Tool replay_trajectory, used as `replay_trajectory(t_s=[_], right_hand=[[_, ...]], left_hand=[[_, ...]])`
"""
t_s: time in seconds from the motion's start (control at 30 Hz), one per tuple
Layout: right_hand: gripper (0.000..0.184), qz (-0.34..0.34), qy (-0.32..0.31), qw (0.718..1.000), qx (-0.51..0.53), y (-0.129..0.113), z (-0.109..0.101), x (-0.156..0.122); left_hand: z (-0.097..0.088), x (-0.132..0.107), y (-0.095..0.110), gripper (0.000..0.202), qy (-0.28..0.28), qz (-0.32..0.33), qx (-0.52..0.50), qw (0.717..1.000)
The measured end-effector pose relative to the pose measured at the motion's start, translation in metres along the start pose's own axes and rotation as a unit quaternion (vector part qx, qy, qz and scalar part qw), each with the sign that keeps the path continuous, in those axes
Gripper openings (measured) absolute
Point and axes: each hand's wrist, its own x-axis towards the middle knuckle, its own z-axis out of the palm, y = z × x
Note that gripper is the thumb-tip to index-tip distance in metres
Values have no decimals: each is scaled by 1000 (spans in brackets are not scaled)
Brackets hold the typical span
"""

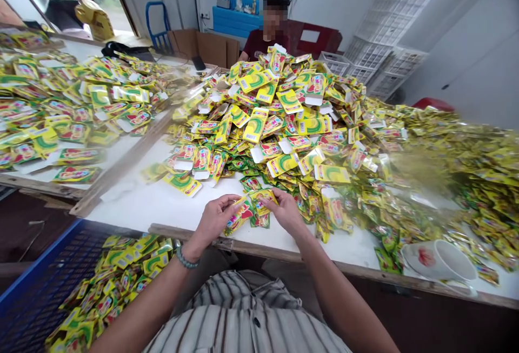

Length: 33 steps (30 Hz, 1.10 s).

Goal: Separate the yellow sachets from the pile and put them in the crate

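- Striped shirt [243, 320] lay nearest the head camera, forearms reaching over the front edge of the table [133, 210].
- Left hand [217, 215]: thumb and fingers pinched narrow on a box [238, 219], just over the table near its front edge.
- Right hand [288, 213]: fingertips closed on what looked like a packet [263, 200], just beside the box.
- Done, as judged: the lot in the blue crate [20, 310], below at left, probably finished.
- Left, as judged: most of it. Heap [255, 125] ahead stood high, many white flaps raised; loose packets [486, 164] spread thickly to the right. Pair in hand looked unfinished.
- Hard to read: fingers hid the meeting of box and packet; blur smeared patches of both sides; crate was cut off at the frame edge, its depth unknown. Heap hid the co-worker's [265, 39] hands.
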Motion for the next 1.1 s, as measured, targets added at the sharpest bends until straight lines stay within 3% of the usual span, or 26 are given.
replay_trajectory(t_s=[0.1, 0.23, 0.4, 0.53, 0.63, 0.73, 0.87, 0.97, 1.1], right_hand=[[22, -47, -34, 992, -112, -6, -8, -1], [24, -74, -63, 988, -122, -19, -13, 1], [22, -69, -1, 993, -92, -29, -6, 0], [23, -44, 18, 998, -27, -22, 3, -6], [27, -15, 72, 997, 25, -14, 6, -10], [23, -44, 145, 988, 22, -10, 8, -10], [20, -87, 192, 977, 12, -13, 12, -9], [22, -68, 153, 986, -5, -16, 11, -11], [18, -48, 45, 996, -65, -24, 1, -21]], left_hand=[[0, -4, -1, 47, -2, 3, -1, 1000], [0, -6, 4, 47, -46, -28, -41, 998], [5, -7, 14, 48, -44, -51, -81, 994], [9, -9, 14, 48, -61, -68, -76, 993], [9, -10, 15, 50, -73, -61, -71, 993], [10, -11, 19, 53, -75, -59, -93, 991], [16, -14, 25, 51, -119, -115, -124, 978], [21, -18, 24, 48, -129, -114, -110, 979], [20, -21, 19, 45, -98, -37, -16, 994]])
